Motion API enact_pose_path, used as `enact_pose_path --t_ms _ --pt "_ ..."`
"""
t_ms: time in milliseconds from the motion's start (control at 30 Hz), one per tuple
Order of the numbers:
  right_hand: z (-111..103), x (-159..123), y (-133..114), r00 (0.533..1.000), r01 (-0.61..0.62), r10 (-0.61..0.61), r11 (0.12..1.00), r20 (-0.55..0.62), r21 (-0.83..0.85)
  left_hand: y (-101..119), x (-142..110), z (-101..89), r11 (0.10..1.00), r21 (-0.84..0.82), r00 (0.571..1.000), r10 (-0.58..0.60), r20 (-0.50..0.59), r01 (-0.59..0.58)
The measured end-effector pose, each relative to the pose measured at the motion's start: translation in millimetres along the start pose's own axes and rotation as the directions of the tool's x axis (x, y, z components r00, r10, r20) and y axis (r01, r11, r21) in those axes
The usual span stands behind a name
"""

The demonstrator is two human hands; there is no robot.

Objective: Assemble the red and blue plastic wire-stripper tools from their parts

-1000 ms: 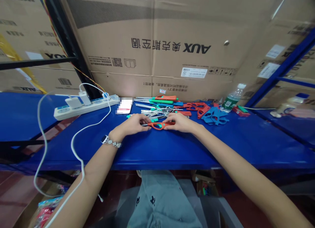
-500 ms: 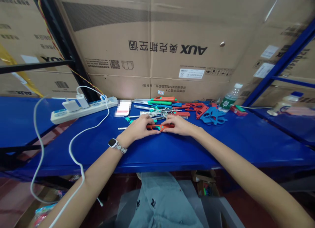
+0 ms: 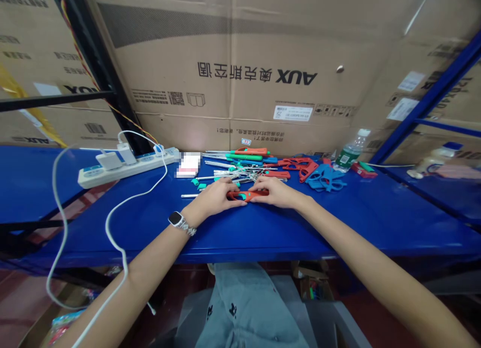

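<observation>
Between my two hands lies a red gas lighter (image 3: 245, 196) with a green trigger, low over the blue table (image 3: 263, 233). My left hand (image 3: 215, 196) is closed on its left part, and a metal tube sticks out to the left past this hand. On the lighter's right end, my right hand (image 3: 278, 192) pinches the body between thumb and fingers. Just behind are several metal lighter tubes and parts (image 3: 240, 174). Red handle shells (image 3: 299, 163) and blue handle shells (image 3: 326, 178) are heaped to the right.
A white power strip (image 3: 128, 167) with chargers and a loose white cable (image 3: 108, 223) occupies the left side. A green-labelled bottle (image 3: 352, 150) stands at the back right. Large cardboard boxes (image 3: 233, 47) wall off the rear, and a blue frame post (image 3: 424, 97) rises at right.
Both hands and the lighter have shifted very slightly to the right. The grip on the lighter looks the same, and the parts behind have stayed put.
</observation>
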State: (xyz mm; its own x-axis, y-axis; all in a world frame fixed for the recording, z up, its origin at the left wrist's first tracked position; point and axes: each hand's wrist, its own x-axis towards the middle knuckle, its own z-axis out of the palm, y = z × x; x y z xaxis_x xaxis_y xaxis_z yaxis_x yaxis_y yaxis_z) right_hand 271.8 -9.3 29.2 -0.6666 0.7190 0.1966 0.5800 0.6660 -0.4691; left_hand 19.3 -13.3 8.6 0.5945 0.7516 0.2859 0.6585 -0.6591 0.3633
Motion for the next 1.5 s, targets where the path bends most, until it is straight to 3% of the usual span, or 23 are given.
enact_pose_path --t_ms 500,633,833,967,1100,1333,1433,1500 --pt "-2 4 -9 0.991 -0.117 0.120 0.992 0.053 -0.051 1 5 -1.8 0.999 -0.022 0.998 0.024 0.049 -0.023" --pt "-10 12 -20 0.961 -0.217 0.217 0.976 0.173 -0.021 0 2 -1.2 0.998 -0.068 0.999 -0.011 0.046 0.015" --pt "-12 21 -37 0.917 -0.255 0.296 0.951 0.267 -0.177 -1 -4 -4.4 0.995 -0.095 0.999 0.027 0.031 -0.024" --pt "-2 14 -42 0.929 -0.258 0.313 0.931 0.198 -0.258 3 -6 -5.5 0.993 -0.058 0.995 0.102 0.015 -0.101" --pt "7 8 -42 0.925 -0.337 0.363 0.920 0.112 -0.199 5 -7 -4.7 0.988 -0.019 0.988 0.154 0.017 -0.153" --pt "21 5 -35 0.952 -0.301 0.294 0.950 -0.088 -0.087 4 -5 -4.8 0.992 0.069 0.993 0.113 -0.043 -0.110" --pt "23 1 -34 0.950 -0.286 0.268 0.953 -0.159 -0.102 12 -7 -11.7 0.992 0.111 0.985 0.074 -0.159 -0.056" --pt "23 -2 -35 0.940 -0.292 0.267 0.951 -0.211 -0.101 19 -11 -18.1 0.996 0.088 0.944 0.032 -0.330 -0.003"
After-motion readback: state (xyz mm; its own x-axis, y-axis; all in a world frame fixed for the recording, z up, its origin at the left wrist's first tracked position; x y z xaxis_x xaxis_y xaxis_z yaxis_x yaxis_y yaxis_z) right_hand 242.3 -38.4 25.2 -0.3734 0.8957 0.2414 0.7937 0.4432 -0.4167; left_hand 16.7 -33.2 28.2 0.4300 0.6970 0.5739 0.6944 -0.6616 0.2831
